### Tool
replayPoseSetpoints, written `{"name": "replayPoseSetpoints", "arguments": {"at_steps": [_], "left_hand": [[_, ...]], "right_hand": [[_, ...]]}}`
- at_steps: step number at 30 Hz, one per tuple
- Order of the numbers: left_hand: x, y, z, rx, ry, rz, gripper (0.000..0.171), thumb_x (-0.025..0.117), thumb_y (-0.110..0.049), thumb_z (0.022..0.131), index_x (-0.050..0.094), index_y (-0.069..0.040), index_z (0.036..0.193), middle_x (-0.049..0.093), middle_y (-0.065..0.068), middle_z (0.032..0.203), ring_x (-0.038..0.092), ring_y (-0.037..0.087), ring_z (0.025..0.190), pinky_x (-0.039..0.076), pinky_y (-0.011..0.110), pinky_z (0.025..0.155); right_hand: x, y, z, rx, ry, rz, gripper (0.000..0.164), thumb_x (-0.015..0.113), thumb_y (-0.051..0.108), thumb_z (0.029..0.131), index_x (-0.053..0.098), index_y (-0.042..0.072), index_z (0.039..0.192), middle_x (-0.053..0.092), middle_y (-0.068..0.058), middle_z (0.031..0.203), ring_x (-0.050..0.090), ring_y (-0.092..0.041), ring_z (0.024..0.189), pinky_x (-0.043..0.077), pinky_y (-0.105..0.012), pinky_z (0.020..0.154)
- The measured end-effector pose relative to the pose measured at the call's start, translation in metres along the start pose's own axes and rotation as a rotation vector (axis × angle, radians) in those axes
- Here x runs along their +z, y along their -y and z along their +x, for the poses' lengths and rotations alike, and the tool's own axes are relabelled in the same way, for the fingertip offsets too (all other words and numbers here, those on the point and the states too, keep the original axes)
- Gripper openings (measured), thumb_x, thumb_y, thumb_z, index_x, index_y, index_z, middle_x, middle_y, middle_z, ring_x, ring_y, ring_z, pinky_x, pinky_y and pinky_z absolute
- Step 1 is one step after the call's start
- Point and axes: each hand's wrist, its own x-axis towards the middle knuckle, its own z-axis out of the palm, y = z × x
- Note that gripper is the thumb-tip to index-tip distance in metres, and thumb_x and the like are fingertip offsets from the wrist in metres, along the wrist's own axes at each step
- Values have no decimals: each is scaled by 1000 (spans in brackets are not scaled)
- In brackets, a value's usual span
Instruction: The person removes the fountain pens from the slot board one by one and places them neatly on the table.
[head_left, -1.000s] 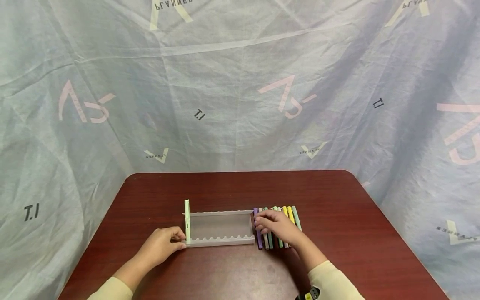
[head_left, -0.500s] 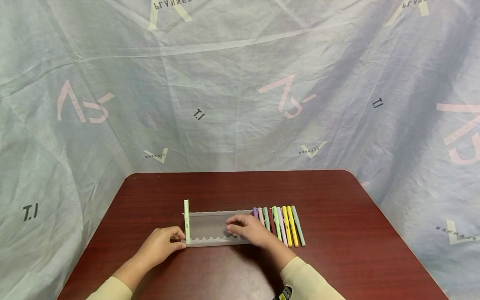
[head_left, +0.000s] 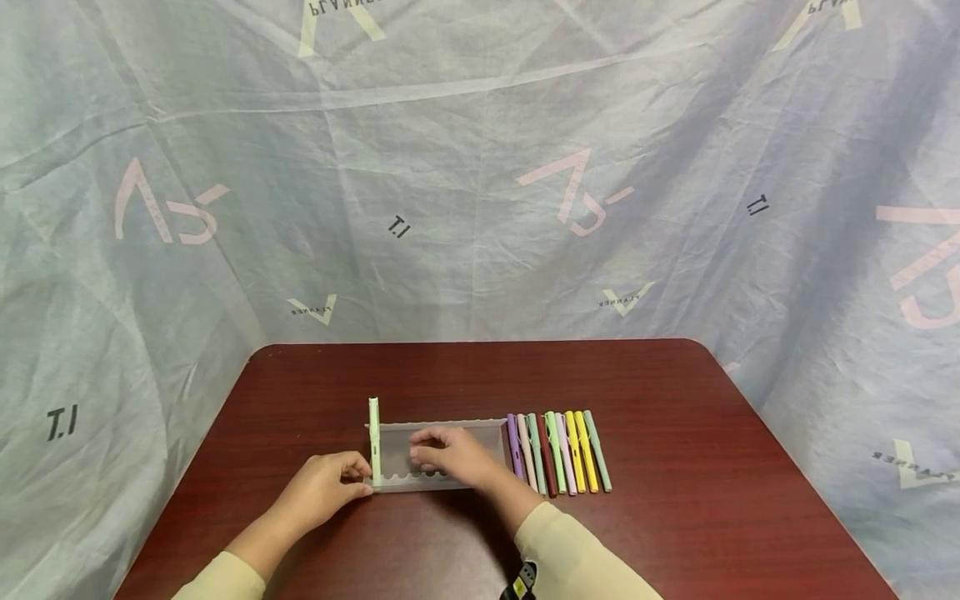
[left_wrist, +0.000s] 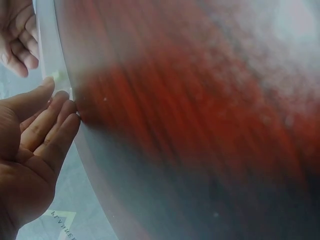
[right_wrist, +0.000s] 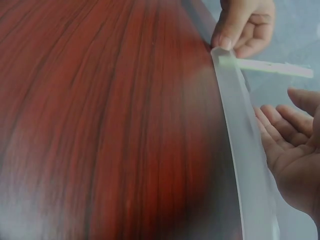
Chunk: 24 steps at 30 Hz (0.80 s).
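Note:
A clear tray (head_left: 408,487) with notched long walls lies on the table. One pale green pen (head_left: 375,437) lies across its left end, seen also in the right wrist view as a pale green pen (right_wrist: 280,66). My left hand (head_left: 326,486) pinches the tray's near left corner between thumb and fingers, beside that pen. Over the middle of the tray hovers my right hand (head_left: 453,454), fingers loosely bent and holding nothing. In the right wrist view the right hand (right_wrist: 295,150) is beside the tray wall (right_wrist: 240,145), palm in sight.
Several capped pens (head_left: 561,454) in purple, pink, green, dark red, lilac and yellow lie side by side just right of the tray. The dark red wooden table (head_left: 712,483) has rounded far corners. A grey printed cloth (head_left: 472,250) hangs behind it.
My right hand has moved left, from above the row of pens to above the tray's middle, uncovering the pens. The left hand stays at the tray's corner.

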Motion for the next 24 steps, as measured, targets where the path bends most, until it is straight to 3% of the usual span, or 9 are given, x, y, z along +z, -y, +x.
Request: {"name": "replayPoseSetpoints", "arguments": {"at_steps": [11, 24], "left_hand": [[-2, 0, 1, -11, 18, -20, 15, 81, -22, 81, 68, -26, 88, 67, -16, 82, 62, 2, 79, 50, 26, 70], [-3, -1, -1, -32, 44, -33, 14, 79, -23, 82, 68, -26, 90, 68, -16, 85, 63, 4, 82, 51, 28, 71]], "right_hand": [[26, 7, 17, 6, -34, -32, 33, 70, 23, 91, 68, 2, 116, 71, -1, 91, 71, -21, 77, 55, -27, 64], [49, 15, 32, 34, -98, -74, 22, 70, 29, 92, 73, 10, 103, 72, -2, 86, 70, -16, 71, 53, -23, 59]]}}
